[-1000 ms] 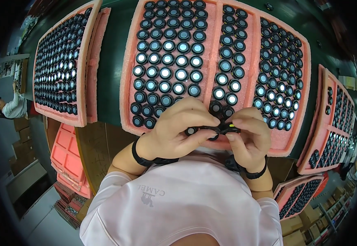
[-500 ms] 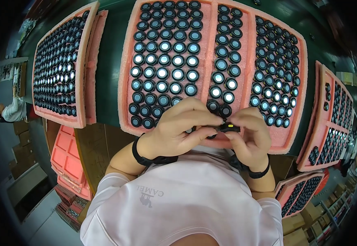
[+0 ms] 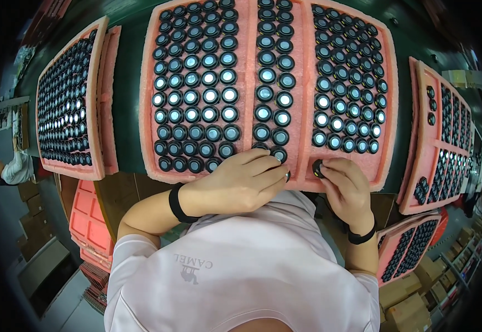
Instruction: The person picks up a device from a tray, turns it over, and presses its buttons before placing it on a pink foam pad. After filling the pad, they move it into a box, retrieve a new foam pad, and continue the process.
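Between the thumb and fingers of my right hand [image 3: 347, 188] is a small round black part [image 3: 318, 168], held at the near end of the pink foam tray's [image 3: 307, 182] right compartment. My left hand [image 3: 243, 181] reaches over the near edge of the same tray, its fingers curled and pressed together in the narrow middle compartment. A round black part with a pale shiny top [image 3: 278, 154] lies against its fingertips. What those fingers grip is hidden under the hand. Rows of like parts fill much of all three compartments, pale tops up.
Another filled tray [image 3: 98, 99] rests on a second one at the left on the green table [image 3: 127, 110]. To the right stand more trays [image 3: 412, 188], partly filled. Empty pink trays [image 3: 89, 213] are stacked low at the left. Cardboard boxes [image 3: 409, 315] stand lower right.
My hands, together on a black part with a yellow mark before, have moved apart. The right one has gone over the right compartment with a part. The whole view has shifted slightly.
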Motion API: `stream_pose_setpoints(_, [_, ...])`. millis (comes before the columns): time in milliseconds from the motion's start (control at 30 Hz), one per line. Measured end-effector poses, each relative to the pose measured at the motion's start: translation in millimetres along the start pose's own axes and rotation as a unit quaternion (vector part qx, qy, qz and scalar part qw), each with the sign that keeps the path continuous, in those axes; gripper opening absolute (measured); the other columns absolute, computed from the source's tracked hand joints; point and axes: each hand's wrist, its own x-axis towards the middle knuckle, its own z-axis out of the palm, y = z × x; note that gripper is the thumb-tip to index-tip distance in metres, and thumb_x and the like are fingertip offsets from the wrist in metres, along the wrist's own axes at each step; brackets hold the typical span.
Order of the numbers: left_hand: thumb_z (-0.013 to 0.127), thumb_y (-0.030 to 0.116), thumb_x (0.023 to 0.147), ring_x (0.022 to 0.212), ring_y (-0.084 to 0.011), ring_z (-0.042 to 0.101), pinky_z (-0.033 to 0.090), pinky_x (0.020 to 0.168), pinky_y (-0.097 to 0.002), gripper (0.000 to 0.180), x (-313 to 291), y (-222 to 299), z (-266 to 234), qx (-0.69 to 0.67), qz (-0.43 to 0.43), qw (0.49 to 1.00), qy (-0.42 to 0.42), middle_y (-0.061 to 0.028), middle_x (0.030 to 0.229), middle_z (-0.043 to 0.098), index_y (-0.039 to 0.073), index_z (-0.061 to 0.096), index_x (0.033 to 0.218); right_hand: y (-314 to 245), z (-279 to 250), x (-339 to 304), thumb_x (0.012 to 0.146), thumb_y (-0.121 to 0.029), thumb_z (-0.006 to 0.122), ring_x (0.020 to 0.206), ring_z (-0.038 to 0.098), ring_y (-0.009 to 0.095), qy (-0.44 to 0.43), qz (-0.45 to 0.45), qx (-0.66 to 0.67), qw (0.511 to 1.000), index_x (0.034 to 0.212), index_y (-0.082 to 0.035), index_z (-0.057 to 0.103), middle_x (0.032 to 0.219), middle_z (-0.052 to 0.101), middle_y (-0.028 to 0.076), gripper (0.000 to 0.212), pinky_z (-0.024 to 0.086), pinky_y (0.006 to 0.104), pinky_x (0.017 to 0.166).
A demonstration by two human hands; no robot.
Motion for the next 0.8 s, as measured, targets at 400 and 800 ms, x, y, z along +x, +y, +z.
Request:
stream_pose_setpoints(400, [0.067, 0.011, 0.077, 0.101, -0.0240, 0.060, 0.049, 0.091, -0.0410, 0.018, 1.0, 0.5, 2.3, 0.067, 0.021, 0.997, -0.036, -0.0099, 0.109, 0.066, 0.001, 0.069, 0.092, 4.9, 1.0, 9.8, 0.068, 0.001, 0.072, 0.089, 0.064, 0.028, -0.015, -0.069, -0.143, 0.987, 0.088, -0.003, 0.065, 0.098, 0.066, 0.009, 0.021, 0.051, 0.0358, 0.072])
stream_pose_setpoints(800, [0.065, 0.012, 0.077, 0.104, -0.0251, 0.060, 0.046, 0.095, -0.0431, 0.022, 8.3, 8.1, -4.1, 0.104, 0.036, 0.990, -0.087, -0.0131, 0.111, 0.064, 0.000, 0.068, 0.095, 3.5, -3.3, 17.1, 0.069, -0.002, 0.071, 0.088, 0.062, 0.026, -0.036, -0.065, -0.154, 0.985, 0.088, -0.004, 0.066, 0.099, 0.066, 0.007, 0.020, 0.049, 0.0356, 0.073])
